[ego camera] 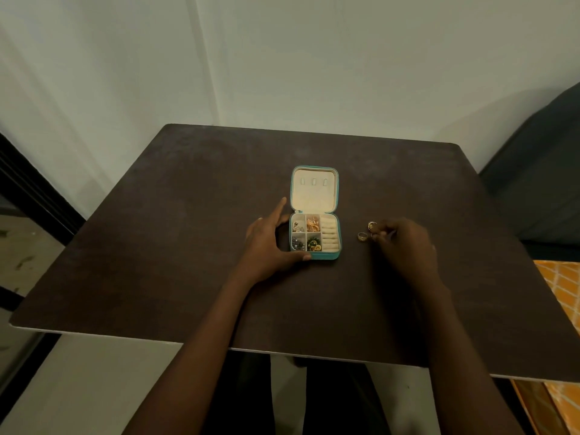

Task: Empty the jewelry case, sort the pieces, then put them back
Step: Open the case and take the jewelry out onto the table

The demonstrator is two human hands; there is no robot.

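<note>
A small teal jewelry case (326, 255) lies open at the middle of the dark table, its cream lid (314, 196) laid flat behind. Small compartments hold gold pieces (312, 223), silver pieces (298, 228), dark beads (298, 244) and green-and-gold pieces (314, 244); the ring rolls (330, 235) on its right side look bare. My left hand (266, 243) cups the case's left side and front corner. My right hand (405, 243) is right of the case, fingertips pinched at one gold ring (372, 226). A second gold ring (362, 236) lies on the table just left of it.
The dark brown table (188, 246) reaches a white wall behind. A dark cushioned seat (543, 183) stands at the right, with orange patterned fabric (561, 284) below it. A black frame (31, 189) runs along the left.
</note>
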